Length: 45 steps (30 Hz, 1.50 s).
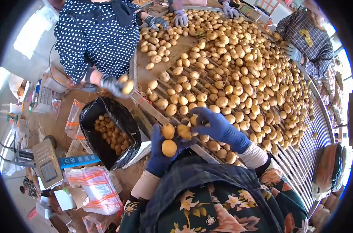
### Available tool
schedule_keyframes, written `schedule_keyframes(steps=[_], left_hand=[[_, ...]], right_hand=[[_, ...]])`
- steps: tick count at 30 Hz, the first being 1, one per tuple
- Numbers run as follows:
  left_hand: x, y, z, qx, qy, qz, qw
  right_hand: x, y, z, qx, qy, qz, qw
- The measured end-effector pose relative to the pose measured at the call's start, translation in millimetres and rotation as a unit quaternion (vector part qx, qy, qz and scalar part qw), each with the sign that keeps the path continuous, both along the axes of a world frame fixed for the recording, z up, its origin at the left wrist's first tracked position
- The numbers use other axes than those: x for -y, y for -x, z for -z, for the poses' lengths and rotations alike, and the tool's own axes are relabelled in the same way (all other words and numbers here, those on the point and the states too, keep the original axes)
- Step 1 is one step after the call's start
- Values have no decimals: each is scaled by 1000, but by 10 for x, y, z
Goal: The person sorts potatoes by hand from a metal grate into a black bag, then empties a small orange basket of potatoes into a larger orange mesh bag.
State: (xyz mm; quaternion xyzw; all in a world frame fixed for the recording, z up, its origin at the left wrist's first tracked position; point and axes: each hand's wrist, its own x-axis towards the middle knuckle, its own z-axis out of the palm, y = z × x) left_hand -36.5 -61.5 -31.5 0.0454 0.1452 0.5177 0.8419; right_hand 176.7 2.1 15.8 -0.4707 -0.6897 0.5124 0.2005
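My left hand (pixel 163 151), in a blue glove, is cupped around several potatoes (pixel 169 148) near the table's front edge. My right hand (pixel 215 126), also gloved in blue, is curled at the near side of the potato pile (pixel 238 89), its fingertips beside a potato (pixel 193 120). Whether that potato is gripped by the fingers or rests against them is hard to tell. Many loose potatoes lie on the slatted table (pixel 301 171) beyond both hands.
A box lined with a black bag (pixel 126 112) holds potatoes at the left. A co-worker's gloved hand (pixel 115 85) carries potatoes above it. Other gloved hands (pixel 180 18) work at the far edge, another (pixel 293 51) at the right. A scale (pixel 48 165) stands at lower left.
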Motion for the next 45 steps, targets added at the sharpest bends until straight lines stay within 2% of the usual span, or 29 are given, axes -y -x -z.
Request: schedule_keyframes(steps=[1,2,3,4,5,6,9,11,12,13,14,15,20,22,23,24,25,26,28,30,32,34,35,36,38,42,45], left_hand=[[9,-21,65,-153,-46,-20,987],[-1,-62,-6,-303,-89,-39,948],[47,-93,-134,-475,-184,-62,858],[26,-60,-107,-476,-184,-63,857],[7,-7,-48,-241,-42,-31,969],[-6,18,-10,16,105,4,994],[-6,19,6,23,88,-3,996],[-16,25,49,43,73,10,996],[-23,20,64,65,57,22,996],[1,-2,-17,65,58,22,996],[46,-39,-175,-40,57,0,998],[63,-65,-275,-144,53,-18,988],[4,-87,-279,-158,-31,42,986],[1,-64,-260,-173,-43,100,979],[-20,-72,-181,-172,-43,104,979],[-58,-86,-47,-164,-13,66,984],[-79,-90,52,-156,15,27,987],[-64,-22,103,-157,15,28,987],[-23,205,148,-41,-2,21,999],[-20,294,73,21,62,-9,998],[-11,417,118,44,74,-29,996],[11,511,220,80,57,-52,994],[29,569,270,118,39,-66,990],[41,628,305,105,33,-72,991],[66,700,266,86,72,-103,988],[125,906,377,1,46,-166,985],[201,1141,453,24,93,-247,964]], right_hand=[[-50,-25,70,100,-70,11,992],[-74,-48,163,99,-70,8,993],[-97,-69,273,185,-88,-1,979],[-120,-90,402,269,-106,-8,957],[-87,-81,528,261,-140,-5,955],[-92,-95,600,261,-140,-6,955],[-138,-70,607,269,-96,-39,957],[-175,-96,563,208,-13,-16,978],[-185,-117,553,208,-15,-17,978],[-172,-145,550,122,13,12,992],[-142,-162,521,36,42,44,997],[-151,-161,452,12,84,52,995],[-2,-40,79,-20,63,40,997],[35,-18,10,-41,2,-23,999],[40,-33,-131,-51,32,-6,998],[22,-56,-89,-109,82,38,990],[-1,-103,-113,-78,45,69,994],[-17,-163,-132,-48,8,98,994],[-7,-319,0,-36,-46,122,991],[69,-449,147,-49,-24,121,991],[199,-474,232,10,73,149,986],[342,-487,398,-4,17,125,992],[378,-472,400,51,41,118,991],[409,-435,366,45,43,103,993],[445,-353,313,-11,145,139,980],[441,-320,348,-18,123,123,985],[424,-315,324,-33,154,128,979]])
